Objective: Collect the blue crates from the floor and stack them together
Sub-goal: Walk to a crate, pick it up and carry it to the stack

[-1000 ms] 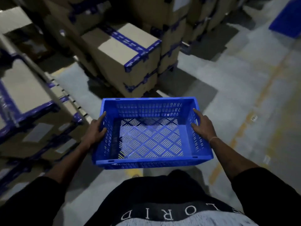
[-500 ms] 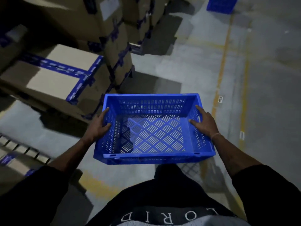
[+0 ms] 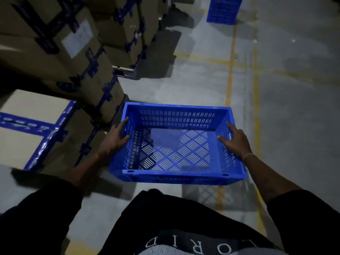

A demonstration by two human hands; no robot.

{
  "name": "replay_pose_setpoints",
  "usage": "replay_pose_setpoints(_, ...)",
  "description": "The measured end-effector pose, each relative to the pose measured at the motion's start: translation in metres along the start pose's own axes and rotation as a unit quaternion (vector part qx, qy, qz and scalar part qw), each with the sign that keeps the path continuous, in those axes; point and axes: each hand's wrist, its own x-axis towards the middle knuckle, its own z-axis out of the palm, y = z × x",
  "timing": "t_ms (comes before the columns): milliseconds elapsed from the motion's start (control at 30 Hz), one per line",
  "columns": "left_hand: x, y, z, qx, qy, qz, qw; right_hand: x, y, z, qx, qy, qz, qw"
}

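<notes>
I carry an empty blue slotted crate [image 3: 176, 115] level in front of my waist, above the grey floor. My left hand [image 3: 115, 138] grips its left short wall, thumb inside the crate. On the opposite short wall my right hand [image 3: 234, 139] holds the rim, fingers spread over it. Far ahead at the top of the view stands a blue stack of crates [image 3: 223, 9] on the floor, partly cut off by the frame edge.
Cardboard boxes [image 3: 60, 52] with blue tape are piled along the left, one low box [image 3: 35, 129] close to my left arm. Yellow floor lines [image 3: 230, 70] run forward along the open concrete aisle on the right.
The view has swung right and forward: the boxes slid left, the aisle opened up, and the far blue stack came closer into view. Both hands keep the same hold on the crate.
</notes>
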Motion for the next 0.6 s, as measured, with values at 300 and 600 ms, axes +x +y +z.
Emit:
replay_pose_setpoints(300, 0.204, 0.038, -0.003, -0.016, -0.057, 0.049, 0.997, 0.145, -0.005, -0.042, 0.013, 0.032, 0.044, 0.998)
replay_pose_setpoints(600, 0.408, 0.123, -0.040, -0.003, -0.079, 0.066, 0.995, 0.315, -0.040, -0.094, 0.017, 0.060, 0.081, 0.995)
